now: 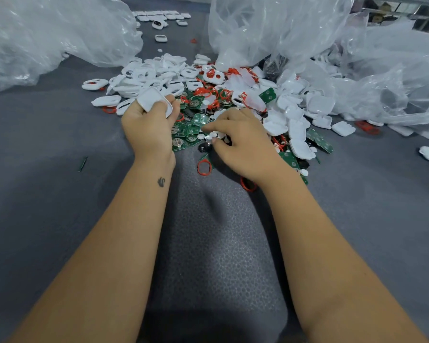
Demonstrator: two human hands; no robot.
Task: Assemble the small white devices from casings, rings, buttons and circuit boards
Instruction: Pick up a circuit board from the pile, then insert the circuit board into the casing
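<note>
Left hand [148,127] grips a white casing [154,101], tilted, its long axis running from ten to four o'clock. Right hand [238,142] lies curled over the pile's near edge, fingertips pinching at small white buttons [211,137]. The buttons lie at four o'clock from the casing, close by. The right hand is nearer; circuit boards [187,131] lie between the hands.

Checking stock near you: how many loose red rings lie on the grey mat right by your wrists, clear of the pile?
2. One red ring lies between the wrists, just below the pile's edge; another red ring is partly under the right wrist. More may be hidden beneath the arms.
</note>
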